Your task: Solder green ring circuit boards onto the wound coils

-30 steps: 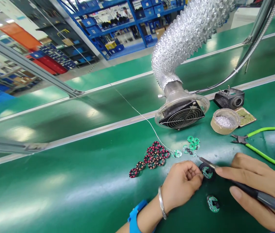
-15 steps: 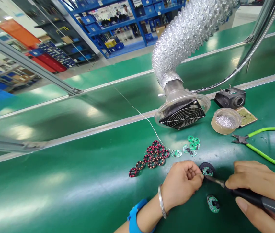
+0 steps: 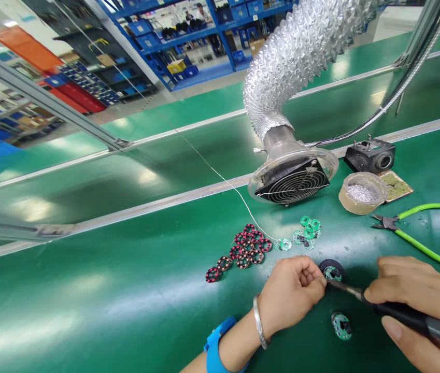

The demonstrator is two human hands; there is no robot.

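Note:
In my right hand (image 3: 417, 305) is a soldering iron (image 3: 402, 313) with a dark handle, its tip pointing left. The tip meets the near edge of a small green circuit board (image 3: 334, 273) seated in a black ring (image 3: 326, 265). My left hand (image 3: 295, 285) is closed in a pinch at that board's left edge; whatever lies between thumb and finger is too small to make out. Just below, a second round board (image 3: 341, 326) with a black part on it lies on the green bench. A thin pale wire (image 3: 239, 192) runs down from the upper left to a loose board (image 3: 282, 244) beyond my left hand.
Copper-wound rings (image 3: 247, 246) and green boards (image 3: 310, 228) lie behind my left hand. Green-handled cutters (image 3: 417, 243), a tub of silvery bits (image 3: 359, 202), a sponge tray (image 3: 396, 185) and a black iron stand (image 3: 371, 155) are at right. A fume extractor hood (image 3: 293, 178) hangs above.
Both hands stay almost still, with the iron's tip still at the board. My right hand and the iron shift very slightly to the right.

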